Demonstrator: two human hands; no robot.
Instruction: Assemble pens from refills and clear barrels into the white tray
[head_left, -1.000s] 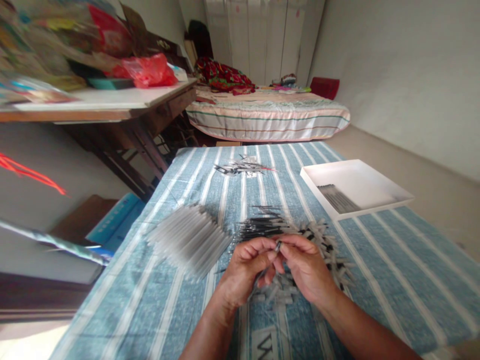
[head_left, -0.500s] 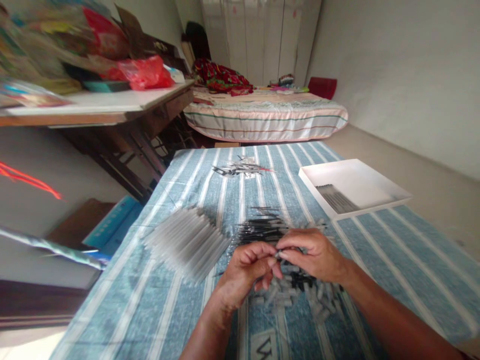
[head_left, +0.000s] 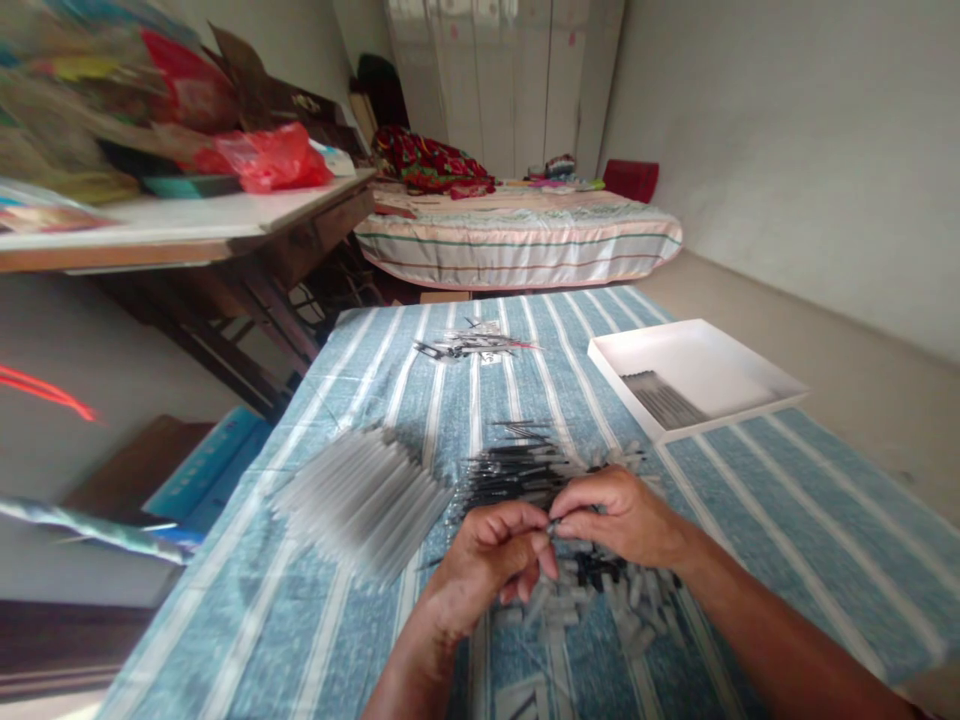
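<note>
My left hand and my right hand meet over the table, fingertips pinched together. Between them is a small dark pen part, mostly covered by the fingers, so its exact kind is unclear. Just behind the hands lie black pen refills in a loose pile. Small translucent grey sleeves are scattered beneath and in front of the hands, with some short black pieces among them. To the left, a stack of clear pen barrels lies side by side.
A shallow white box at the right holds a row of dark slim pens. Toward the far edge of the striped tablecloth sits another small heap of thin parts. A cluttered side table stands left; a bed is beyond.
The whole view has shifted slightly left and down. Both hands stay pinched together at the same small part, with only slight finger movement.
</note>
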